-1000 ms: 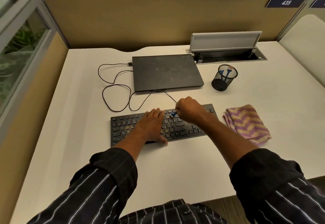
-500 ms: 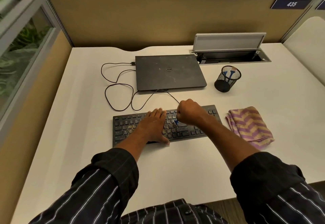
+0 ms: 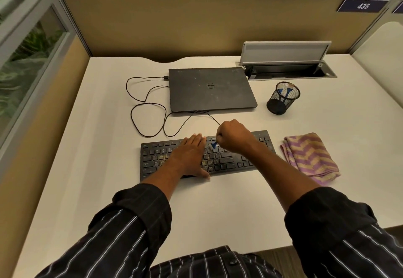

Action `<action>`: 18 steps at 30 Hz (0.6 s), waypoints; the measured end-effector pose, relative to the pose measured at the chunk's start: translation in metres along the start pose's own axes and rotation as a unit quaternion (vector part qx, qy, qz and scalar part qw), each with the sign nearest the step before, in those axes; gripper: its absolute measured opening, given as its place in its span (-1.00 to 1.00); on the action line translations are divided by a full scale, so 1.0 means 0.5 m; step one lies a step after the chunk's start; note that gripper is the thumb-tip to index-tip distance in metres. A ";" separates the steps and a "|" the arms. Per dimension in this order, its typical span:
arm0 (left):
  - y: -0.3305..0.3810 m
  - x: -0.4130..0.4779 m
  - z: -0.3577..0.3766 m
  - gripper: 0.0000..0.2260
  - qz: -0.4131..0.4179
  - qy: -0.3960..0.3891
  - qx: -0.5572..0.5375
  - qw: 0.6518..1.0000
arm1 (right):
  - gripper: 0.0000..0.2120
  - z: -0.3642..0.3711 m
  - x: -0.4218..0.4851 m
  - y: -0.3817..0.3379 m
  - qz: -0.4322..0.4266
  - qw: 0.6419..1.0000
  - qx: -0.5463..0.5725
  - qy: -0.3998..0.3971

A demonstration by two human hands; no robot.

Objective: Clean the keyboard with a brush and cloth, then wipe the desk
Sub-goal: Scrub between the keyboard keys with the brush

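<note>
Keyboard (image 3: 152, 160) sits mid-desk (image 3: 104, 147) near the front edge, with left hand (image 3: 192, 154) flat on it and right hand (image 3: 232, 136) fisted round the brush (image 3: 214, 145) at the top rows. Risk: hard strokes drive crumbs under keys or onto the desk. Cloth (image 3: 309, 157) lies just right of it.

Tan cubicle partition (image 3: 196, 20), glass side panel (image 3: 32, 59) left.

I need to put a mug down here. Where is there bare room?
Bare desk lies left of the keyboard and cable, in front of the keyboard, and right of the cloth and mesh cup. Crowded: the strip between laptop and keyboard.
</note>
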State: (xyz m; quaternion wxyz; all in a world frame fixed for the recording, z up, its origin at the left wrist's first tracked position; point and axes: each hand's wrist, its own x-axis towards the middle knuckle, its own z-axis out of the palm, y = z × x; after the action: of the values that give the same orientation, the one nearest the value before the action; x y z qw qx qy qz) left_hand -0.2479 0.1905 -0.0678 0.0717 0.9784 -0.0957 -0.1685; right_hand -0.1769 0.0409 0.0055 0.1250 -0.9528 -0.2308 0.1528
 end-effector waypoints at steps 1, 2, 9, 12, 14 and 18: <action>0.000 0.000 0.000 0.19 0.001 0.000 0.002 1.000 | -0.82 -0.001 0.001 0.000 -0.002 1.000 0.004 0.006; 0.001 -0.001 0.000 0.19 0.001 0.000 0.005 1.000 | -0.82 0.000 0.001 0.000 -0.003 1.000 0.003 0.004; -0.013 -0.009 0.003 0.22 -0.016 -0.009 0.012 1.000 | -0.86 0.008 -0.006 -0.004 -0.004 1.000 -0.016 -0.023; -0.022 -0.015 0.005 0.23 -0.024 -0.012 0.012 1.000 | -0.82 0.004 -0.001 -0.019 -0.007 1.000 0.007 -0.004; -0.024 -0.019 0.004 0.23 -0.026 -0.011 0.013 1.000 | -0.85 0.008 -0.003 -0.029 -0.013 1.000 -0.009 -0.017; -0.028 -0.026 0.003 0.22 -0.029 -0.009 0.004 1.000 | -0.88 0.018 -0.005 -0.039 -0.017 0.998 -0.034 -0.045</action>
State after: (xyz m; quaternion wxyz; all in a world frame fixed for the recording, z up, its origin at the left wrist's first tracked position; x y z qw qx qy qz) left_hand -0.2584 0.2066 -0.0675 0.0617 0.9796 -0.0690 -0.1785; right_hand -0.1900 0.0580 0.0040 0.0843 -0.9445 -0.2577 0.1856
